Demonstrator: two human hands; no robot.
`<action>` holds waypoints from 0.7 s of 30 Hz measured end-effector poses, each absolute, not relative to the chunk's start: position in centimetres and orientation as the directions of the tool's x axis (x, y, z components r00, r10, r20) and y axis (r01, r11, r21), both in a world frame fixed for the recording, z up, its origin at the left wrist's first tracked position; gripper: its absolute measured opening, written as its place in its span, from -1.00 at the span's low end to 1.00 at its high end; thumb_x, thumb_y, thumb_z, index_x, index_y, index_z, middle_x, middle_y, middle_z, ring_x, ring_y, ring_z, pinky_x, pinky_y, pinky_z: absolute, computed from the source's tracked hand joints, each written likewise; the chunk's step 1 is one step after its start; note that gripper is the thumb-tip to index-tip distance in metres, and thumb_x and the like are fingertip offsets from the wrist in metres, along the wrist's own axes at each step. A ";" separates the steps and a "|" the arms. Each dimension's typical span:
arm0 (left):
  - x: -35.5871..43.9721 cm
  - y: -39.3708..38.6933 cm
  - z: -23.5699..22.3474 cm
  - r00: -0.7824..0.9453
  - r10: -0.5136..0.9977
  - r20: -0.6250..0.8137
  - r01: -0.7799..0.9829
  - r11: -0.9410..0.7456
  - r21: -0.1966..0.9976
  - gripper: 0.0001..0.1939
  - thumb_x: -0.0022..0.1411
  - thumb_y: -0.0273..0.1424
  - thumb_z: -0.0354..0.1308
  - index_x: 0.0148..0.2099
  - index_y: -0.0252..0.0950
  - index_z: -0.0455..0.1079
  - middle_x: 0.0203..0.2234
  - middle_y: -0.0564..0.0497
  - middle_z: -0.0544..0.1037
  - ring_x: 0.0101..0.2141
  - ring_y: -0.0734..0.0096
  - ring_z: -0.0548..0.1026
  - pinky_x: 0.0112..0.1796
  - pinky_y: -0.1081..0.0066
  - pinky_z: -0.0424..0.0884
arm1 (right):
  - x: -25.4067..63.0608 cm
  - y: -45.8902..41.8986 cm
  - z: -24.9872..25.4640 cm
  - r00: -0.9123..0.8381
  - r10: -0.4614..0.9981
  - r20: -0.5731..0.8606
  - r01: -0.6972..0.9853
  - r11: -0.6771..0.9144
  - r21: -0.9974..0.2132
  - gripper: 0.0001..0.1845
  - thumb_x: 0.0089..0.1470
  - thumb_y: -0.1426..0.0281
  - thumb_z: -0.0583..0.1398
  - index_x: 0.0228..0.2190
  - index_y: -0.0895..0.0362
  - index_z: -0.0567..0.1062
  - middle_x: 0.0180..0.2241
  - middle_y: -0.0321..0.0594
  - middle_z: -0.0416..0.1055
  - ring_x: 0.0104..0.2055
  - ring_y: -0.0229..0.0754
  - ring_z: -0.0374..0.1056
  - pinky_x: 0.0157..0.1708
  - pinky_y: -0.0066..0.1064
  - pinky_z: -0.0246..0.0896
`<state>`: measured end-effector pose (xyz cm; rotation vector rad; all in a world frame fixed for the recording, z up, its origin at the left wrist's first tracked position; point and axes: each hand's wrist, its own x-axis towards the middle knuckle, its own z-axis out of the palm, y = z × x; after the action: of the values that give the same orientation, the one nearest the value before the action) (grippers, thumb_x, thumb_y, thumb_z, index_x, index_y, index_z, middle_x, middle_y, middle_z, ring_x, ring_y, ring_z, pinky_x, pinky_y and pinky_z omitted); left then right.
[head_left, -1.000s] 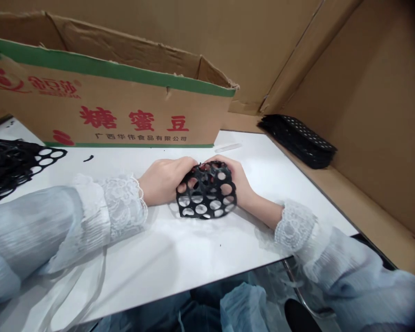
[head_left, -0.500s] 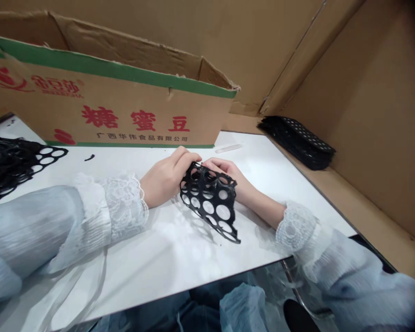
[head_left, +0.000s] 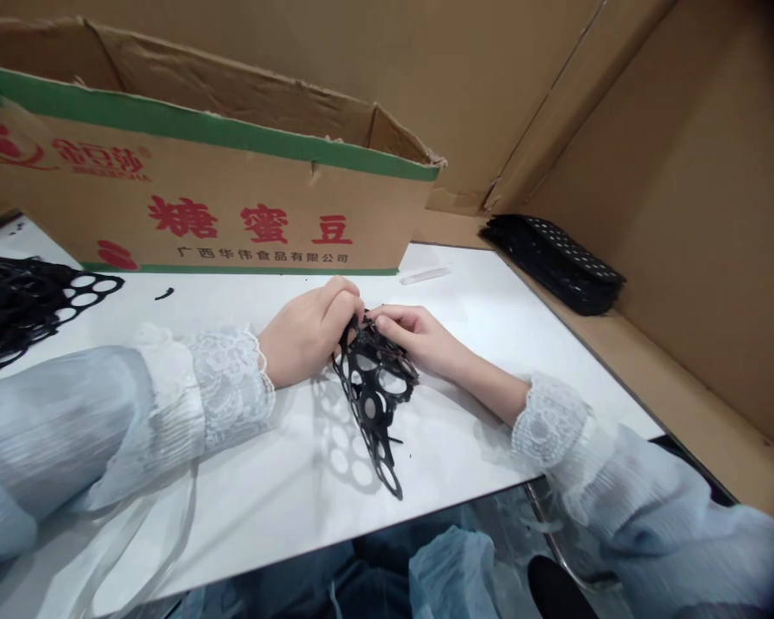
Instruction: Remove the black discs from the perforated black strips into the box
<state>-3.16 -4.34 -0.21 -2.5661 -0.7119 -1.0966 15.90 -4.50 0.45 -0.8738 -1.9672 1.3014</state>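
Note:
A black sheet punched with round holes hangs crumpled between my hands, its pointed lower end reaching down over the white table. My left hand grips its upper left edge, fingers curled so that the tips are partly hidden. My right hand pinches the top right part between thumb and fingers. The sheet is folded and bunched near my right fingertips, so its full shape cannot be made out.
Behind my hands stands an open cardboard box with a green rim. A pile of black perforated sheets lies at the left. A stack of black perforated sheets sits at the right. A small clear strip and a black scrap lie on the table.
The black sheet has been bunched together and narrowed, and its lower tip now points further down. My right hand has shifted slightly downward, its thumb now showing on the sheet.

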 end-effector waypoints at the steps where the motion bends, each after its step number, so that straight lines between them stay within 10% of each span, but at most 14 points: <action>1: -3.2 -4.3 -0.2 0.600 0.333 0.728 0.544 -0.837 -0.065 -0.92 0.15 -0.53 -0.13 -0.28 -0.32 0.14 -0.35 -0.06 0.29 -0.41 0.40 0.31 -0.42 0.45 0.28 | 15.9 -4.5 0.4 -0.599 0.788 0.138 0.180 0.300 -0.937 -0.66 0.05 0.16 0.05 -0.33 0.17 0.42 -0.49 -0.29 0.31 -0.39 -0.32 0.23 -0.39 -0.48 0.15; 8: -2.9 -4.6 0.1 0.707 0.311 0.635 0.578 -0.771 -0.266 -0.84 0.22 -0.50 -0.16 -0.40 -0.31 0.18 -0.53 0.00 0.31 -0.54 0.42 0.23 -0.47 0.43 0.21 | 15.6 -4.8 0.3 -0.633 0.755 0.171 0.163 0.347 -0.924 -0.67 0.00 0.23 0.12 -0.21 0.16 0.39 -0.35 -0.24 0.37 -0.31 -0.28 0.28 -0.29 -0.41 0.21; 21: -2.7 -4.6 0.0 0.638 0.324 0.699 0.606 -0.771 -0.196 -0.85 0.23 -0.43 -0.18 -0.34 -0.35 0.17 -0.35 -0.14 0.37 -0.46 0.36 0.37 -0.45 0.39 0.29 | 15.3 -5.7 1.1 -0.586 0.758 0.286 0.394 0.575 -0.717 -0.65 0.14 0.31 -0.07 -0.12 0.13 0.38 -0.24 -0.19 0.42 -0.23 -0.22 0.33 -0.17 -0.35 0.18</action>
<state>-2.66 -4.61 -0.03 -2.4449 -0.7341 -0.9269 15.30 -5.65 1.07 -0.9159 -2.2229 0.8139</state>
